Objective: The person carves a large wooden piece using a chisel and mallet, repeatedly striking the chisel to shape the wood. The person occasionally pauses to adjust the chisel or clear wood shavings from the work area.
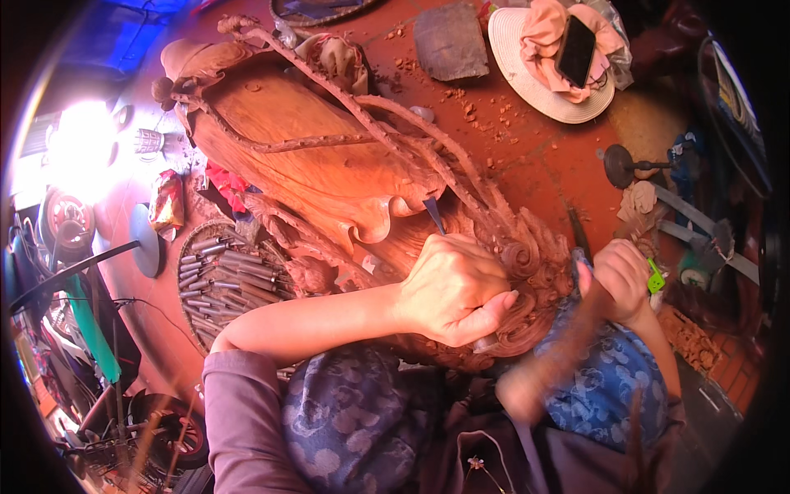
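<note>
A large reddish-brown wood carving (296, 123), with a broad leaf-like hollow, twisting stems and curled scrolls, lies before me. My left hand (461, 284) is closed in a fist around a chisel (434, 214). The dark blade points away from me, its tip at the carving's wavy edge; most of the shaft is hidden in my fist. My right hand (619, 276) is wrapped round the handle of a wooden mallet (535, 383), which is smeared by motion. Its rounded end is low, near my lap, apart from the chisel.
On the left, a round basket (188, 284) holds many metal chisels. Wood chips (485, 111) litter the red floor beside a dark flat board (451, 39). A phone (576, 51) rests on a pale hat (527, 70). A metal stand (629, 167) is at right.
</note>
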The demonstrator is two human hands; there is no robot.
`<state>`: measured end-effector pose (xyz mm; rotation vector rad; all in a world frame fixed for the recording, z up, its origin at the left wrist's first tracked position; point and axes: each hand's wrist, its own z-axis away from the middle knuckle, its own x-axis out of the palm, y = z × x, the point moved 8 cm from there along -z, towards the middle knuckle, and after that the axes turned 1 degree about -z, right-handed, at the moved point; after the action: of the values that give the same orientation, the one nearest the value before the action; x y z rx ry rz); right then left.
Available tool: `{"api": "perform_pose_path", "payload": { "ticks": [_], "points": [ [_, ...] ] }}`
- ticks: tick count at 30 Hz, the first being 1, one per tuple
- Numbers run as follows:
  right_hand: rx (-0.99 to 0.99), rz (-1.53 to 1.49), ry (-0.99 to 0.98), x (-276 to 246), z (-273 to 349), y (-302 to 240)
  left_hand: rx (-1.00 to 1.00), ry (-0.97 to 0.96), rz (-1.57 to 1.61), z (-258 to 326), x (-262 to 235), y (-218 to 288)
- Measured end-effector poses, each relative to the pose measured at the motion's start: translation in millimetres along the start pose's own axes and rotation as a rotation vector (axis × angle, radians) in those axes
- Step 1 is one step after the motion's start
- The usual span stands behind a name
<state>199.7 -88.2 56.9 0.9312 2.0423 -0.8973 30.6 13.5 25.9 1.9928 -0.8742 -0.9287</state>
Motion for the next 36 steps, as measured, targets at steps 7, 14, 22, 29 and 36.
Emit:
{"api": "perform_pose_path", "payload": {
  "ticks": [7, 14, 22, 29, 36],
  "points": [
    [-0.033, -0.001, -0.052, 5.2, -4.7, -4.1, 0.051, 0.029, -0.05, 3.9, 2.3, 1.7],
    [-0.07, -0.024, -0.038, 4.2, -2.4, -5.2, 0.079, 0.002, -0.073, 4.6, 4.8, 0.7],
    [0.03, -0.041, -0.126, 1.1, -2.6, -1.7, 0.125, -0.021, -0.187, 5.2, 5.7, 26.0],
    [0.045, -0.031, -0.194, 2.6, -7.8, -3.9, 0.139, 0.019, 0.005, 8.1, 8.2, 15.4],
    [0.039, -0.025, -0.202, 4.3, -9.8, -6.3, 0.138, 0.034, -0.004, 6.1, 7.7, 12.2]
  ]
}}
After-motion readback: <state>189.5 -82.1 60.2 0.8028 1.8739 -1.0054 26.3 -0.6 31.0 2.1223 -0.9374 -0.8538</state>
